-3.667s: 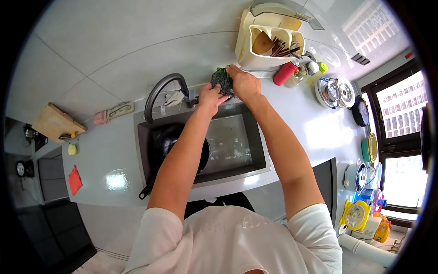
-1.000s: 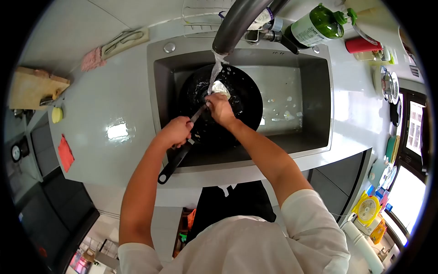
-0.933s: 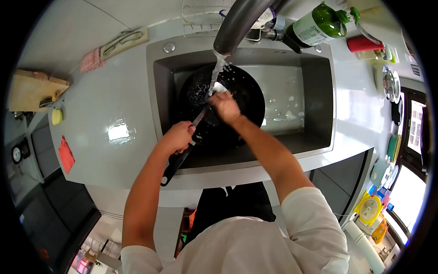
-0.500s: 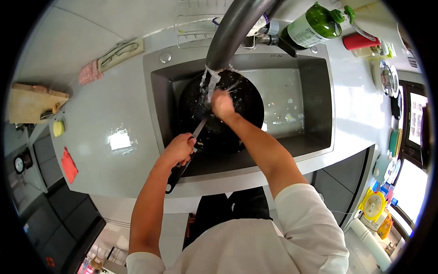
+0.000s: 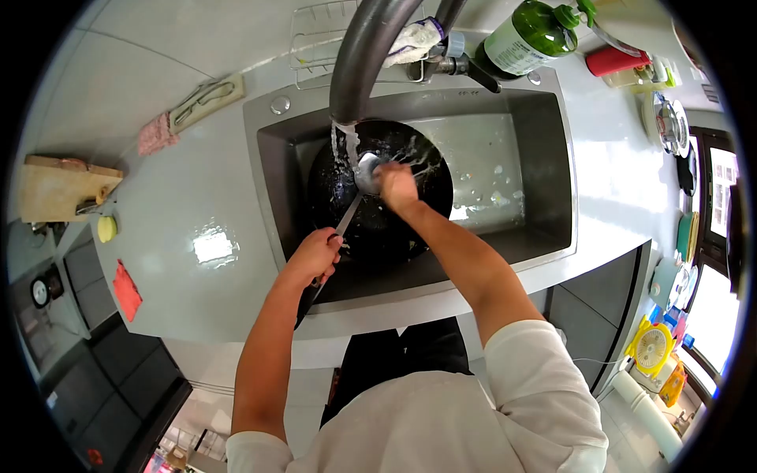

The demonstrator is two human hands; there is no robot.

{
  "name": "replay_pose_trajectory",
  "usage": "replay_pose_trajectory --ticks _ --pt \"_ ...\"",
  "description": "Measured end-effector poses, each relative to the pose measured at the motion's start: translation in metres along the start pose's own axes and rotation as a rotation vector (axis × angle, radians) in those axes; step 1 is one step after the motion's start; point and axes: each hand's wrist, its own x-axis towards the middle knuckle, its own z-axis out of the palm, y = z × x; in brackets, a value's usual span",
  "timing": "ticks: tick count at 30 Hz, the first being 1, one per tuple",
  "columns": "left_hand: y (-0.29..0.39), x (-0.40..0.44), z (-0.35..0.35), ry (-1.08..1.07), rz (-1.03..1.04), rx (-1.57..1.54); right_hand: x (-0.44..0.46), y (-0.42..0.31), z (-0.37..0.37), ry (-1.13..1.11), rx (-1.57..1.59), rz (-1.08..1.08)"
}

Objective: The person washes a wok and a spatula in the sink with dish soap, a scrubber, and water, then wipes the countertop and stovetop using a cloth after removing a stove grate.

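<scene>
A black wok [image 5: 394, 229] lies wet in the sink [image 5: 544, 165], under water running from the dark faucet [image 5: 359, 71]. My left hand [image 5: 314, 256] is closed round the black handle of a ladle [image 5: 350, 213]. Its metal shaft slants up over the wok, and its round, shiny head is beneath the stream. At the right side of that head is my right hand [image 5: 398, 189], its fingers curled and blurred by motion. Whatever those fingers hold is hidden. Water splashes out to the right of the knuckles.
A green pump bottle [image 5: 528, 43] stands behind the sink near the faucet lever. Behind the faucet are a wire rack [image 5: 315, 39] and a white cloth [image 5: 414, 41]. On the left counter lie a red cloth [image 5: 126, 290] and a yellow sponge [image 5: 107, 229].
The view has shifted slightly. My right hand has moved a little to the right, so the ladle's round head now shows under the stream. My left hand keeps its hold on the handle.
</scene>
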Motion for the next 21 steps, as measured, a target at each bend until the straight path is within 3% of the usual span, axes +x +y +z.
replay_pose_trajectory --ticks 1,2,3,5,6,7,8,9,10,12,13,14,15,19,21 --pt "0.001 -0.001 0.0 0.004 0.004 -0.013 -0.007 0.0 0.015 -0.12 0.017 -0.097" --pt "0.0 -0.003 0.003 0.006 0.001 -0.014 -0.013 0.009 0.023 0.06 0.007 -0.274" --pt "0.0 -0.007 0.006 0.056 0.018 0.041 -0.007 0.027 0.023 -0.008 -0.172 -0.261" --pt "-0.011 -0.008 0.009 0.112 0.047 0.103 0.014 0.032 -0.015 -0.207 -0.239 0.08" --pt "-0.016 -0.014 0.016 0.351 0.289 0.373 0.01 0.039 -0.029 -0.05 0.199 0.234" --pt "-0.018 -0.017 0.021 0.587 0.532 0.639 0.01 0.04 -0.037 0.146 0.379 0.288" --pt "-0.023 -0.022 0.023 0.557 0.314 0.58 0.007 0.039 -0.044 0.255 0.532 0.356" --pt "-0.026 -0.022 0.023 0.558 0.316 0.575 0.004 0.035 -0.051 0.361 0.686 0.42" --pt "-0.032 -0.023 0.021 0.582 0.331 0.594 0.002 0.029 -0.057 0.358 0.684 0.416" --pt "-0.041 -0.022 0.012 0.606 0.342 0.613 -0.003 0.017 -0.063 0.407 1.0 0.452" --pt "-0.043 -0.02 0.004 0.474 0.287 0.364 -0.007 0.009 -0.062 0.404 1.001 0.452" --pt "-0.045 -0.017 -0.001 0.342 0.228 0.116 -0.012 -0.002 -0.059 0.398 0.994 0.34" --pt "-0.039 -0.019 -0.004 0.346 0.224 0.114 -0.017 -0.016 -0.057 0.391 0.986 0.226" --pt "-0.024 -0.014 -0.006 0.198 0.139 0.112 -0.065 -0.105 -0.055 0.322 0.422 -0.191" --pt "-0.03 -0.01 0.006 0.497 0.427 0.575 -0.07 -0.125 -0.05 0.319 0.424 -0.294"
